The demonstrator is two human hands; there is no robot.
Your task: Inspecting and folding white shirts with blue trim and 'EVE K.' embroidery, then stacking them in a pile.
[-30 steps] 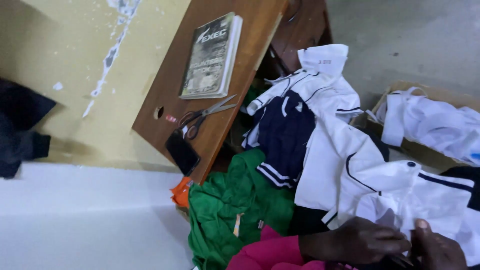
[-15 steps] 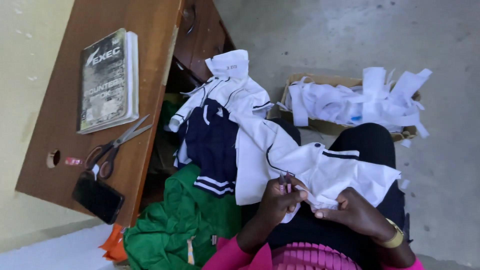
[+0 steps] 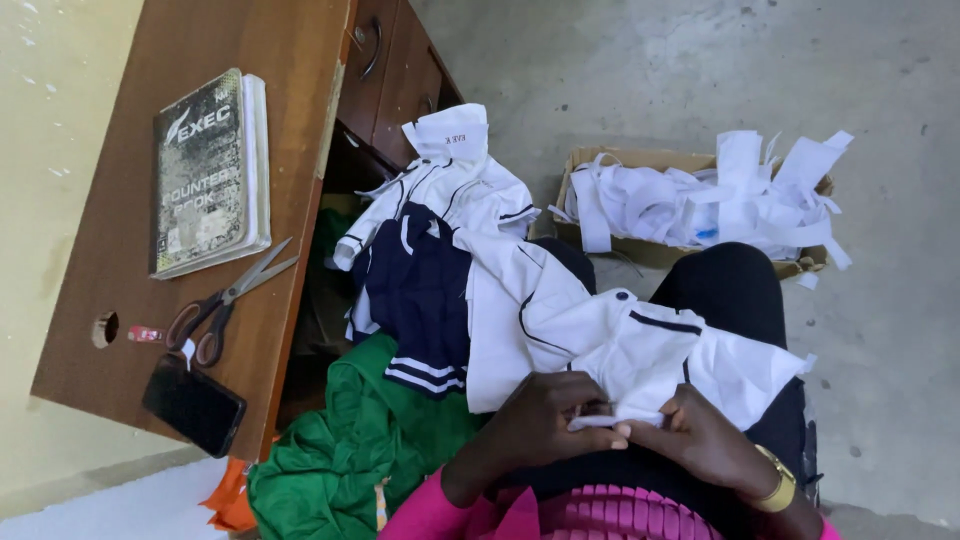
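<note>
Fingers of the left hand [image 3: 545, 420] and right hand [image 3: 700, 440] pinch the near edge of the white garment [image 3: 620, 350] on the lap; holding that hem taut and flat would probably serve best.

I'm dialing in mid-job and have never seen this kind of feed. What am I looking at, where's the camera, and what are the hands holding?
There is no machine here. The one view comes from a camera worn on a person's head, looking down at their lap. The left hand and right hand both pinch the edge of a white garment with dark trim. More clothes lie beside it: a navy garment and a green one. On the wooden desk lie a notebook, scissors and a dark phone. A cardboard box on the floor holds white fabric strips.
</note>
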